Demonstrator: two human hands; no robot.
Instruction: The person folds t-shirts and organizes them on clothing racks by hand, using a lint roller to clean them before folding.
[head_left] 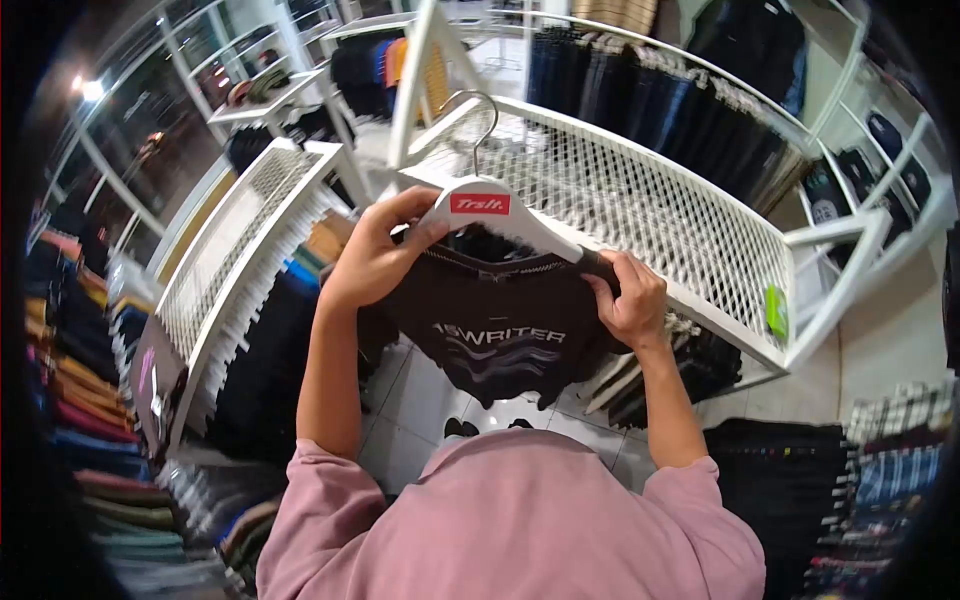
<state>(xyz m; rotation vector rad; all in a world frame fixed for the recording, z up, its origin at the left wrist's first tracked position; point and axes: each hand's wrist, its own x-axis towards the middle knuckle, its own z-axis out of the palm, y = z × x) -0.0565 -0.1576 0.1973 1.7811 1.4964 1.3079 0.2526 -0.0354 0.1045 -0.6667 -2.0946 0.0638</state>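
Note:
A black T-shirt [490, 325] with pale lettering and a wavy print hangs on a white hanger [535, 232] in front of me. The hanger has a red label and a metal hook that points up. My left hand [385, 245] pinches the hanger's left part beside the label, thumb in front. On the right, my right hand [632, 297] grips the shirt's shoulder over the hanger's end, fingers closed on the dark cloth.
Just beyond the shirt stands a white mesh-topped rack [640, 205] with a green object [776, 312] at its right end. Another mesh-topped rack [235, 245] holds clothes on the left. Folded garments [900, 470] lie at the lower right. Dark trousers [640, 95] hang behind.

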